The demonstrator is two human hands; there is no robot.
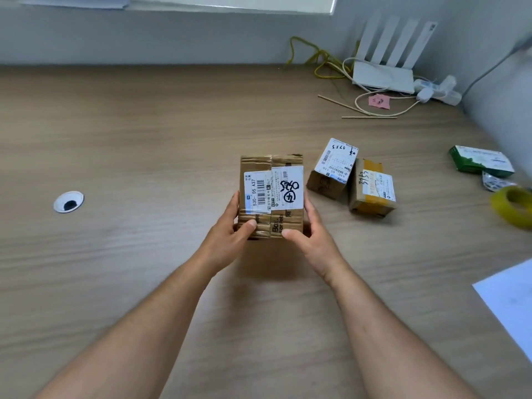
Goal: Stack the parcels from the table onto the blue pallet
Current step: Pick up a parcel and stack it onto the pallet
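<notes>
parcel point(272, 194) sits clasped sidewise between left grip point(230, 234) and right grip point(312, 239).

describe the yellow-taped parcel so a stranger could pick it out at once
On the wooden table, look right of the large parcel held at the middle, where two small parcels sit together. The yellow-taped parcel is the right-hand one; its neighbour has plain brown sides.

Single head-worn wide view, facing forward and down, near wooden table point(144, 139)
</notes>
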